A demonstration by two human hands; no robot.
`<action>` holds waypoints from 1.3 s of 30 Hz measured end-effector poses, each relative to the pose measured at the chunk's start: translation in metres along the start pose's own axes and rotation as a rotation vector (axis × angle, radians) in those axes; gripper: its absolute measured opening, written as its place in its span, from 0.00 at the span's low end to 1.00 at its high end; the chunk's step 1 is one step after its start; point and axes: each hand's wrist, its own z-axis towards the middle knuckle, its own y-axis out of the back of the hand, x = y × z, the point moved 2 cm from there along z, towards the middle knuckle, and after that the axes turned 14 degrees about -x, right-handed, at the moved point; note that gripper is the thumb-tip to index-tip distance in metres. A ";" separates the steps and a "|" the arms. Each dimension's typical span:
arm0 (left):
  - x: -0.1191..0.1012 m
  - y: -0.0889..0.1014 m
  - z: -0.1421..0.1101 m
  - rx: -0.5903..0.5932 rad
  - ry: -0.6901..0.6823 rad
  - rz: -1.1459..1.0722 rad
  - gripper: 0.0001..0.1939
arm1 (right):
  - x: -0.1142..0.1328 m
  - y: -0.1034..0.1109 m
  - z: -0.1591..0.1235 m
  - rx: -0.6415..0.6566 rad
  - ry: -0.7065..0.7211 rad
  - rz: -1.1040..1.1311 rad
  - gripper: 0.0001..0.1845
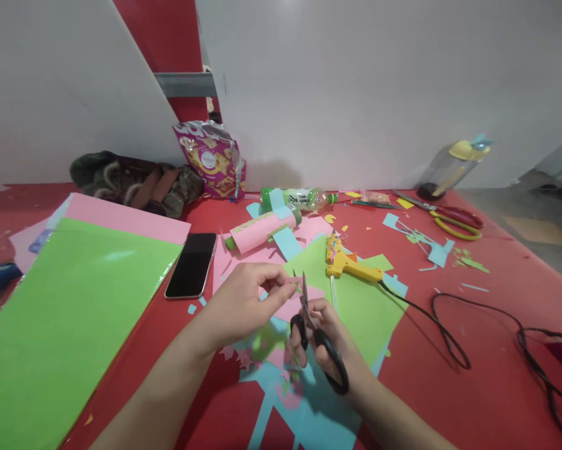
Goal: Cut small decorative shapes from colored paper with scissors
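Observation:
My left hand pinches a small green paper piece between thumb and fingertips. Fingers of my right hand are through the handles of black-handled scissors. The scissor blades point up, slightly apart, right beside the green piece; whether they touch it I cannot tell. Beneath both hands lie light blue paper with cut-outs and scattered pink and green scraps. A yellow hot glue gun rests on a green sheet just beyond my right hand.
A phone and a stack of green and pink paper lie left. Behind are a pink-wrapped roll, a plastic bottle and a snack bag. At right are larger scissors, a clear tumbler and a black cord.

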 end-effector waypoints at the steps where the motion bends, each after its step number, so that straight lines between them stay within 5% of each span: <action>1: 0.000 0.000 0.000 0.003 -0.003 -0.001 0.12 | 0.000 0.000 0.000 0.004 0.002 -0.003 0.25; 39: 0.001 0.013 -0.001 0.143 -0.088 0.070 0.14 | 0.001 -0.002 -0.003 0.063 -0.114 -0.017 0.29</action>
